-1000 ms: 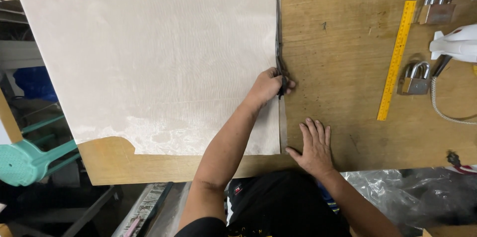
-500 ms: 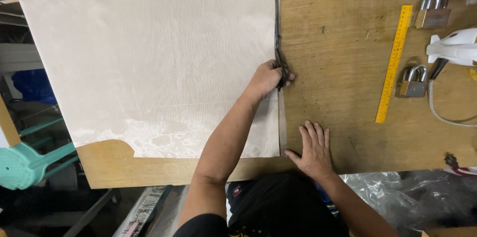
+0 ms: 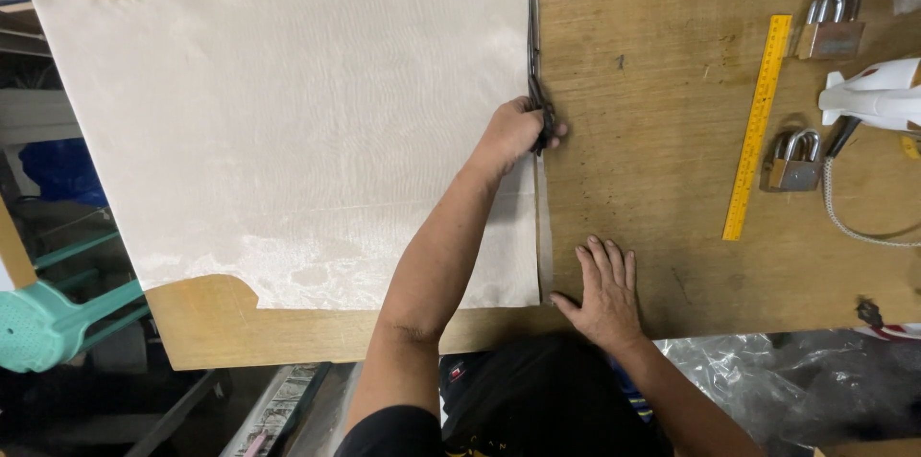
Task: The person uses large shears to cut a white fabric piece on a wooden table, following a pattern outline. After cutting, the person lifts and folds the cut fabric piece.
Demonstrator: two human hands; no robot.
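On the wooden worktable, the cream fabric sheet is mid-cut along its right edge, the left hand clenched on dark scissors, the right hand flat and empty just right of that edge; next, steady straight snips.

— What lies off to the side on the brown wooden board?

— A long yellow ruler, running nearly straight up and down. Just beside its lower half sits a brass padlock with a steel shackle; a second brass padlock lies near the ruler's top end.

— And by the edge?

— A white plastic appliance, cut off by the frame (I cannot tell what kind), with a pale braided cord curling below it.

— Anything off the board?

— A mint-green plastic chair lower down, and crumpled clear plastic sheeting beneath the board's near edge.
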